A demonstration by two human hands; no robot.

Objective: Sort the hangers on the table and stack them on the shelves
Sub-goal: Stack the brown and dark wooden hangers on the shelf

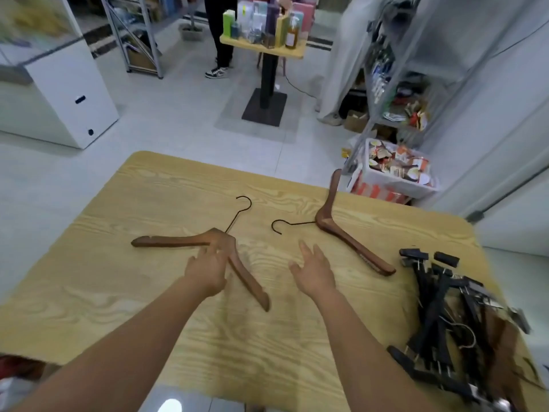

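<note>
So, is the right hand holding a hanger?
No, the right hand is open and empty above the table, gripping nothing.

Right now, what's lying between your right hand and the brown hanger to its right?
Only bare table, seen in the head view, separates the right hand from that brown hanger.

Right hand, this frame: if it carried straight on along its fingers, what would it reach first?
Probably the wire hook of the right-side wooden hanger, lying just beyond the right hand's straight fingers. Its height above the table is unclear, so it might pass over.
</note>
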